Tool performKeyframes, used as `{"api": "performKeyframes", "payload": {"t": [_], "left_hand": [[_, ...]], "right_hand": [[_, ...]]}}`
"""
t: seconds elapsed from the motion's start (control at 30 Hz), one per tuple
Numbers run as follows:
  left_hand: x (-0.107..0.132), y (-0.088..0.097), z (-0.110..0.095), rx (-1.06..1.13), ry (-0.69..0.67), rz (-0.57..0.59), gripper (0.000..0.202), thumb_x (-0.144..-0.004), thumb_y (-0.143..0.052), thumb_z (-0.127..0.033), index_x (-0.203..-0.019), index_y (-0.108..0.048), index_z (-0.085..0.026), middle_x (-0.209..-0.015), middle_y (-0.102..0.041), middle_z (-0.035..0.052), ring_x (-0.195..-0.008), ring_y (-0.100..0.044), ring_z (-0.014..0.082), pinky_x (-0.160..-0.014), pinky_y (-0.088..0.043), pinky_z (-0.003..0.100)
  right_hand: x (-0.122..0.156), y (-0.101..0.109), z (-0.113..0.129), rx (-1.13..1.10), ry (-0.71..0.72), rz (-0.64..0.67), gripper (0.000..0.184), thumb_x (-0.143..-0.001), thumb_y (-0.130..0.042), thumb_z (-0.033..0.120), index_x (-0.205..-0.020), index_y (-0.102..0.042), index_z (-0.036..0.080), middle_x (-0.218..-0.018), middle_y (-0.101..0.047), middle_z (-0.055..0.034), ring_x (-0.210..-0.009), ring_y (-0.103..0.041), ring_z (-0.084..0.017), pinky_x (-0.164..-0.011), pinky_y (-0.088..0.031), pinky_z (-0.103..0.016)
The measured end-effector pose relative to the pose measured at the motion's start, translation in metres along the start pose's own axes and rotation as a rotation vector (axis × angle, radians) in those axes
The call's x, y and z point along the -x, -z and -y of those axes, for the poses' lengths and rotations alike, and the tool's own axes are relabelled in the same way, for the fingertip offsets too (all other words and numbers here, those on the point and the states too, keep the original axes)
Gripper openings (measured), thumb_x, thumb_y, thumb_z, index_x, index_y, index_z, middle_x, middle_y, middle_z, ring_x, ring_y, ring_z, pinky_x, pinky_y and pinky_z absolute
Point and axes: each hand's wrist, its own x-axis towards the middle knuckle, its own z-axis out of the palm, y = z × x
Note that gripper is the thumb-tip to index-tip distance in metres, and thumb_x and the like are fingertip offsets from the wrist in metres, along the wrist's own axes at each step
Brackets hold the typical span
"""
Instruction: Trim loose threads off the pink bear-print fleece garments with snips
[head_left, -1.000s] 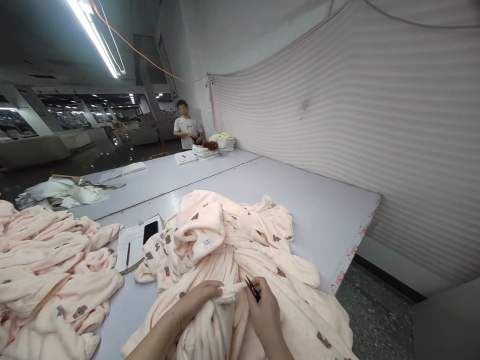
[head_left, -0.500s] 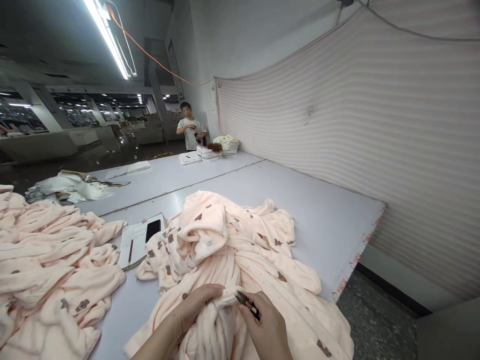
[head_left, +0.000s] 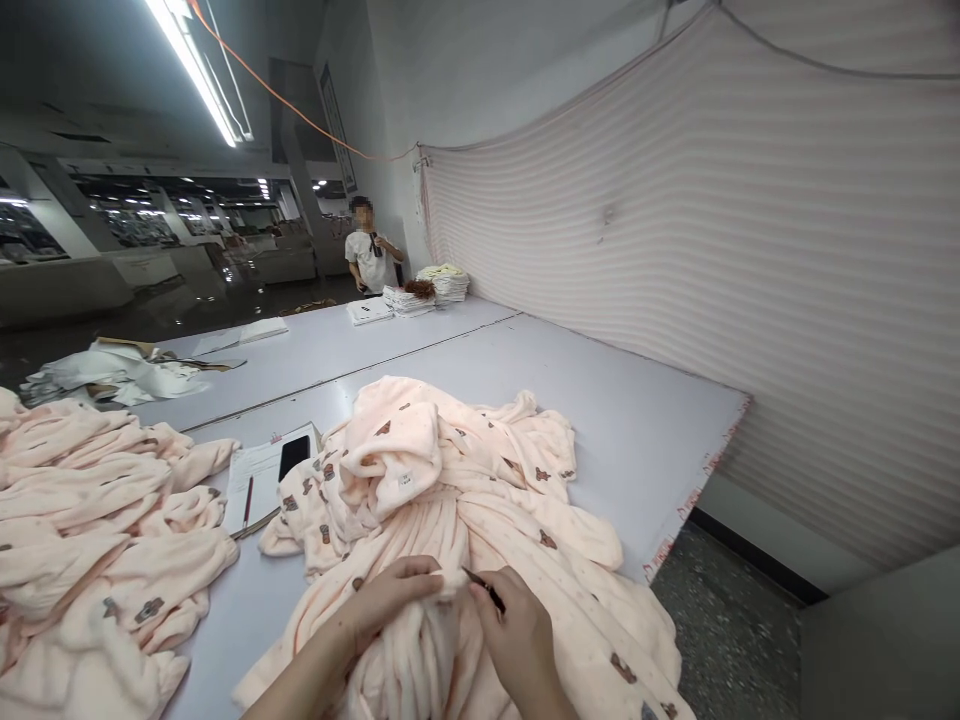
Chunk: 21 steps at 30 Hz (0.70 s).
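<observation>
Pale surface (head_left: 600, 370) spreads beyond the fingers (head_left: 412, 586). Under them lies the peach garment (head_left: 495, 520); holding its edge taut and any blade clear of its pile would help. It looks plush, bunched, dotted with brown motifs. Of 2 hands, the left hand (head_left: 394, 595) pinches that edge; the right hand (head_left: 517, 625) grips dark snips (head_left: 491, 595) beside it.

The bare left forearm (head_left: 304, 672) enters at the bottom edge, left of centre, and slants up to the right. The left hand (head_left: 394, 595) sits in the lower middle of the frame, thumb and fingers pointing right, bent in a grip. From the bottom edge right of centre, the right wrist (head_left: 546, 690) leans up to the left. The right hand (head_left: 517, 625) shows its back, fingers curled against the thumb. Both hands are near each other, apart.
</observation>
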Motion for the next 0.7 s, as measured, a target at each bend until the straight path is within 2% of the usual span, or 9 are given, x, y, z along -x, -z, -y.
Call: {"api": "performKeyframes", "payload": {"t": [0.1,0.17,0.27,0.33,0.4,0.47,0.53,0.6,0.7], "left_hand": [[0.006,0.029,-0.013,-0.365,-0.047,-0.171,0.038,-0.076,-0.049,-0.054,-0.058,-0.043,-0.021,-0.059,-0.039,-0.0044,-0.068,-0.046,0.0186,-0.068,-0.034,0.029],[0.006,0.028,-0.019,-0.592,-0.044,-0.247,0.036,-0.078,-0.048,-0.050,-0.056,-0.045,-0.021,-0.060,-0.042,-0.0021,-0.067,-0.048,0.0218,-0.069,-0.034,0.033],[-0.005,-0.027,-0.014,-0.851,-0.055,-0.226,0.021,-0.072,-0.056,-0.033,-0.078,-0.062,-0.014,-0.087,-0.059,0.0131,-0.078,-0.056,0.0323,-0.075,-0.035,0.046],[-0.018,-0.085,-0.003,-0.961,-0.128,-0.141,0.041,-0.067,-0.063,-0.029,-0.106,-0.062,-0.014,-0.112,-0.058,0.0205,-0.099,-0.054,0.0404,-0.086,-0.032,0.053],[-0.029,-0.129,0.009,-1.023,-0.214,-0.030,0.049,-0.068,-0.066,-0.026,-0.117,-0.058,-0.025,-0.124,-0.056,0.0151,-0.118,-0.046,0.0385,-0.095,-0.029,0.051],[-0.034,-0.144,0.021,-1.060,-0.206,-0.011,0.038,-0.077,-0.054,-0.018,-0.114,-0.060,-0.023,-0.116,-0.061,0.0146,-0.109,-0.054,0.0347,-0.090,-0.036,0.049],[-0.030,-0.128,0.034,-1.083,-0.164,-0.050,0.036,-0.079,-0.048,-0.015,-0.112,-0.061,-0.020,-0.114,-0.061,0.0155,-0.097,-0.059,0.0321,-0.085,-0.041,0.047],[-0.018,-0.096,0.048,-1.106,-0.129,-0.100,0.037,-0.073,-0.055,-0.017,-0.109,-0.063,-0.020,-0.117,-0.060,0.0150,-0.101,-0.057,0.0332,-0.085,-0.042,0.044],[-0.007,-0.050,0.074,-1.221,-0.107,-0.273,0.038,-0.075,-0.046,-0.005,-0.103,-0.065,-0.023,-0.106,-0.062,0.0122,-0.093,-0.058,0.0303,-0.082,-0.042,0.043]], "right_hand": [[0.001,0.020,-0.033,-0.044,-0.127,-0.090,0.024,-0.088,-0.050,0.042,-0.090,-0.063,0.021,-0.089,-0.067,-0.0044,-0.085,-0.064,-0.021,-0.075,-0.046,-0.027],[0.004,0.032,-0.056,-0.074,-0.221,-0.139,0.026,-0.087,-0.050,0.045,-0.084,-0.058,0.020,-0.081,-0.066,-0.0038,-0.078,-0.064,-0.022,-0.070,-0.048,-0.029],[0.008,0.036,-0.080,-0.141,-0.304,-0.153,0.025,-0.086,-0.048,0.042,-0.073,-0.053,0.021,-0.066,-0.064,-0.0002,-0.066,-0.065,-0.021,-0.063,-0.049,-0.028],[0.009,0.034,-0.085,-0.183,-0.316,-0.144,0.024,-0.087,-0.047,0.039,-0.072,-0.054,0.022,-0.065,-0.066,0.0000,-0.067,-0.066,-0.020,-0.065,-0.050,-0.028],[0.008,0.034,-0.084,-0.198,-0.317,-0.137,0.026,-0.088,-0.045,0.040,-0.072,-0.055,0.022,-0.065,-0.068,-0.0005,-0.069,-0.067,-0.020,-0.068,-0.051,-0.028],[0.006,0.036,-0.082,-0.190,-0.311,-0.133,0.026,-0.089,-0.044,0.042,-0.078,-0.057,0.022,-0.068,-0.070,-0.0018,-0.072,-0.068,-0.021,-0.070,-0.051,-0.029],[0.002,0.036,-0.082,-0.181,-0.293,-0.109,0.025,-0.088,-0.045,0.043,-0.087,-0.060,0.023,-0.078,-0.072,-0.0036,-0.080,-0.069,-0.023,-0.073,-0.051,-0.030],[-0.002,0.029,-0.087,-0.156,-0.238,-0.100,0.025,-0.087,-0.047,0.044,-0.095,-0.062,0.025,-0.095,-0.073,-0.0050,-0.095,-0.067,-0.024,-0.080,-0.050,-0.032],[-0.013,0.002,-0.102,-0.007,-0.110,-0.156,0.031,-0.088,-0.041,0.042,-0.105,-0.064,0.029,-0.116,-0.067,-0.0052,-0.114,-0.058,-0.028,-0.090,-0.045,-0.038]]}}
